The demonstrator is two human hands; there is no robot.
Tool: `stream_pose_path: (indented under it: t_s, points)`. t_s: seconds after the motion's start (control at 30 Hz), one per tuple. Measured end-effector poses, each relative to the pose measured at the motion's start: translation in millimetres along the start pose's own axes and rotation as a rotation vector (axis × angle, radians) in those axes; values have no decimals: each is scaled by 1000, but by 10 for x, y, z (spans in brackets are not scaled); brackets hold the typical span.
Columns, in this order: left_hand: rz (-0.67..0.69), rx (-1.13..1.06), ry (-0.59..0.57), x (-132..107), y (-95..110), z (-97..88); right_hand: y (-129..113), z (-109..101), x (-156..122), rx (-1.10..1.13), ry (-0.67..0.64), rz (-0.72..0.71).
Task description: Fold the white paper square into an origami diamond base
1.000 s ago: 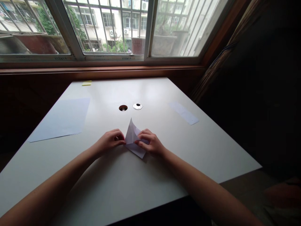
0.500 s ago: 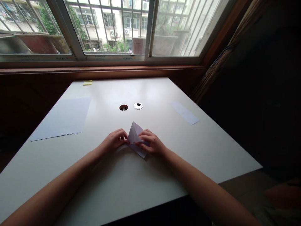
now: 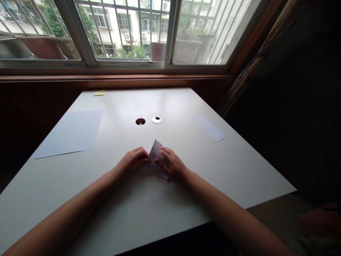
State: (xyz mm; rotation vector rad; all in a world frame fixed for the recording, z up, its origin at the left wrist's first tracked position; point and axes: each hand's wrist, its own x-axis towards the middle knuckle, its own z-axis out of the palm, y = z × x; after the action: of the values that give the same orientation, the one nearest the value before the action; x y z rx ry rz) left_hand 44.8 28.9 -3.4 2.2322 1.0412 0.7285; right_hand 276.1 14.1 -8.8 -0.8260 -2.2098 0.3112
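A small folded sheet of paper (image 3: pixel 155 153) is between my hands near the middle of the white table (image 3: pixel 128 213). One pointed corner of it aims away from me, and another part reaches toward me. My left hand (image 3: pixel 136 157) pinches the paper's left corner with bent fingers. Across its right side lies my right hand (image 3: pixel 170 163), gripping the paper with the thumb on the near side and the fingers over the top. The right hand hides part of the folds.
Large paper sheets (image 3: pixel 71 133) lie at the left, and a paper strip (image 3: pixel 209 128) at the right. Beyond my hands are a round hole (image 3: pixel 140 122) and a round cover (image 3: pixel 156 120). Yellow sticky notes (image 3: pixel 99 93) sit near the far edge, below the window (image 3: pixel 128 32).
The folded paper has shifted slightly right and turned a little. My left hand has followed it rightward, and my right hand's fingers now lie more closely over it.
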Motion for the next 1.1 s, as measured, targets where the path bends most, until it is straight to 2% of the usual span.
stream_pose_path:
  t_s: [0.1,0.4,0.53,0.77,0.87,0.97,1.1]
  points:
    - [1,60,-29,-13,-6,5,-7,-18,-12,32,13,23]
    - [4,85,-40,-41,-61,-15,-1,-18,-37,-53,-34,-117]
    - [21,74,-42,-39,-117,-30,-22,-31,-32,-55,-58,-107]
    - [47,130,156,-16,-197,-94,-99,-27,13,87,-131,-111]
    - [19,147,185,-8,-203,-104,-130,-32,28,132,-161,-101]
    - [9,135,218,-9,-200,-90,-143,-68,35,155,-126,-97]
    - [-27,10,258,-13,-182,-76,-138,-122,32,163,-6,-47]
